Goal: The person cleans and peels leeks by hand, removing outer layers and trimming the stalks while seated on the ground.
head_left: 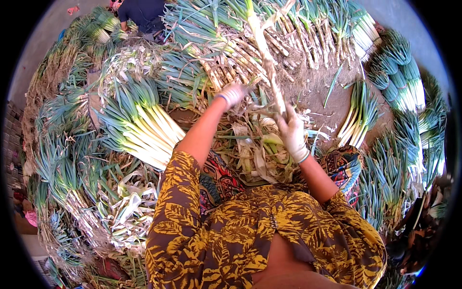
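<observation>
A single long leek [269, 67] stands almost upright in front of me, with dry brownish outer leaves along its pale stem. My right hand [292, 131], in a pale glove, is closed around its lower end. To its left, my gloved left hand [232, 95] is curled and slightly blurred. A brownish strip shows by its fingertips, but what it grips is unclear. Beneath both hands lies a heap of peeled leaves [262, 149] between my knees. A fan of cleaned leeks [154, 125] with white stems rests left of my left forearm.
Untrimmed leeks [308, 36] with roots and soil are piled ahead. A small bunch of leeks [358, 113] lies at the right, with tied bundles [402, 77] beyond. More leeks and peelings [127, 212] cover the left side. Another person [142, 17] is at the far left.
</observation>
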Demonstrator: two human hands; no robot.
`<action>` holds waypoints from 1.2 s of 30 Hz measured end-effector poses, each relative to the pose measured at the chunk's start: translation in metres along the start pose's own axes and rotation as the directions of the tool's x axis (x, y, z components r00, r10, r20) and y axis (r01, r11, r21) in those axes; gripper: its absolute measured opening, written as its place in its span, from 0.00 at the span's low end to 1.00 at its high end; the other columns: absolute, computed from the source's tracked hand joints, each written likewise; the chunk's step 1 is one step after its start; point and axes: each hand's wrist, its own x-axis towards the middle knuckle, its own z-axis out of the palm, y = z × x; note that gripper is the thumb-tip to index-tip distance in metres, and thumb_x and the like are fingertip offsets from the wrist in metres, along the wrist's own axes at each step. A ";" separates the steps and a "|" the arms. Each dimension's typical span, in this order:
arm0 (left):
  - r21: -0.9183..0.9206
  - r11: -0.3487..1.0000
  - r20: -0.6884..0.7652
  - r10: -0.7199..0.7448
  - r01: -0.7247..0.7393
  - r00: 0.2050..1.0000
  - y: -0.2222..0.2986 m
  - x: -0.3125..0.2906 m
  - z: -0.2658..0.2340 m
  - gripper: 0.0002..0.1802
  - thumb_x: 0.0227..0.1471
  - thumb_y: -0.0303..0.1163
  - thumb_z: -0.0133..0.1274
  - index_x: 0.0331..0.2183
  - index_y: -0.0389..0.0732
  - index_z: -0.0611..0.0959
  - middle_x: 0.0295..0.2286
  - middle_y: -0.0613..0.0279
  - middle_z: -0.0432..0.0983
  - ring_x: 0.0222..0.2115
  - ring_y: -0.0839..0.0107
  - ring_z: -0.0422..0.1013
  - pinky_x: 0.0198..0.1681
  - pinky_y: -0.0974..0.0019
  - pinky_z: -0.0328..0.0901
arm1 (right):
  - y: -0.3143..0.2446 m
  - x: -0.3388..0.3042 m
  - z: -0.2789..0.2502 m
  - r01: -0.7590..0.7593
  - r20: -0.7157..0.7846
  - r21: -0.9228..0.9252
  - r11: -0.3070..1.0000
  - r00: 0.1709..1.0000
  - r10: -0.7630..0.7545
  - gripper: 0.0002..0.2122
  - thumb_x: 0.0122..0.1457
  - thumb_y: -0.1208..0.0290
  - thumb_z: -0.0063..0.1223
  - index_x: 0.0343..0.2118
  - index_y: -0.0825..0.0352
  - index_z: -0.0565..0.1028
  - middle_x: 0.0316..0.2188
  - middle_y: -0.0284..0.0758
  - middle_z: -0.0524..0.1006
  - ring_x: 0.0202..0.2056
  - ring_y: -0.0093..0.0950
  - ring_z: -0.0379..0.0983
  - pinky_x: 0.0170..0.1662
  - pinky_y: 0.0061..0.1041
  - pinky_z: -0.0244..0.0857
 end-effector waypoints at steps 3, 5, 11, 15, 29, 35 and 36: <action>-0.755 -0.493 -0.297 -0.330 -0.432 0.896 0.026 -0.030 -0.101 0.27 0.58 0.53 0.46 0.49 0.40 0.74 0.45 0.54 0.73 0.46 0.57 0.69 0.51 0.50 0.66 | 0.024 -0.039 0.011 -0.104 0.052 -0.150 0.983 0.992 0.113 0.19 0.58 0.72 0.57 0.51 0.69 0.68 0.23 0.32 0.76 0.21 0.22 0.71 0.24 0.24 0.67; -0.626 -0.565 -0.239 -0.518 -0.538 0.822 0.058 -0.035 -0.125 0.27 0.58 0.52 0.49 0.49 0.41 0.73 0.47 0.54 0.73 0.48 0.56 0.70 0.52 0.46 0.67 | 0.081 -0.058 0.031 -0.011 0.195 -0.317 0.948 0.978 0.077 0.19 0.57 0.67 0.59 0.49 0.69 0.69 0.28 0.38 0.77 0.28 0.30 0.76 0.31 0.32 0.70; -0.552 -0.618 -0.250 -0.518 -0.560 0.818 0.057 -0.034 -0.111 0.22 0.57 0.46 0.52 0.46 0.39 0.75 0.44 0.56 0.75 0.46 0.57 0.72 0.50 0.49 0.69 | -0.004 0.063 0.057 0.100 -0.058 -0.057 0.993 0.993 -0.104 0.27 0.54 0.61 0.62 0.50 0.73 0.66 0.41 0.47 0.74 0.42 0.38 0.73 0.48 0.32 0.68; -0.500 -0.638 -0.253 -0.539 -0.586 0.803 0.068 -0.029 -0.116 0.22 0.57 0.46 0.53 0.46 0.39 0.75 0.41 0.58 0.76 0.42 0.63 0.73 0.47 0.58 0.70 | -0.048 0.136 0.064 0.260 -0.144 -0.158 0.953 0.948 -0.283 0.21 0.51 0.63 0.64 0.44 0.71 0.73 0.38 0.46 0.75 0.40 0.40 0.74 0.45 0.32 0.67; -0.529 -0.447 -0.176 -0.774 -0.721 0.609 0.007 -0.094 -0.140 0.22 0.59 0.48 0.48 0.37 0.36 0.76 0.26 0.59 0.72 0.29 0.60 0.74 0.35 0.55 0.76 | 0.071 0.040 0.056 0.071 0.408 -0.519 0.852 0.896 0.174 0.12 0.57 0.69 0.55 0.36 0.71 0.69 0.25 0.43 0.77 0.24 0.32 0.76 0.29 0.33 0.73; -0.436 -0.496 -0.318 -0.696 -0.751 0.644 -0.021 -0.111 -0.140 0.26 0.55 0.56 0.51 0.31 0.39 0.75 0.24 0.61 0.70 0.19 0.73 0.64 0.20 0.71 0.63 | 0.191 -0.016 0.008 0.354 0.592 -0.800 0.484 0.595 0.544 0.18 0.58 0.69 0.52 0.52 0.59 0.70 0.34 0.39 0.80 0.40 0.39 0.78 0.43 0.35 0.71; -0.438 -0.502 -0.300 -0.701 -0.746 0.647 -0.020 -0.114 -0.139 0.27 0.54 0.58 0.51 0.29 0.39 0.75 0.23 0.61 0.70 0.19 0.73 0.65 0.19 0.72 0.62 | 0.176 -0.006 0.015 0.449 0.575 -0.813 0.371 0.518 0.633 0.17 0.59 0.68 0.50 0.52 0.57 0.71 0.34 0.37 0.80 0.42 0.38 0.78 0.45 0.34 0.71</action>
